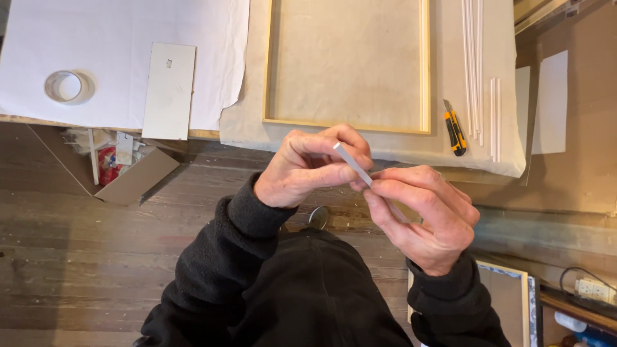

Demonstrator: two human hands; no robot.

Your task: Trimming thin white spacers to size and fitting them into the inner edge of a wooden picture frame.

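Observation:
A thin white strip point(352, 162) is held between both hands in front of my dark-sleeved body, just below the table's edge. My left hand point(308, 168) pinches its upper end with curled fingers. My right hand point(427, 215) grips its lower part, and the rest of the strip runs hidden into that palm. Above the hands a wooden frame point(425, 71) lies on beige paper on the table.
An orange and black utility knife point(455, 128) lies right of the frame, beside several long white strips point(474, 64). At left are white paper point(116, 38), a tape roll point(65, 86) and a white board point(169, 90). Below are wooden floorboards point(77, 257) with cardboard scraps.

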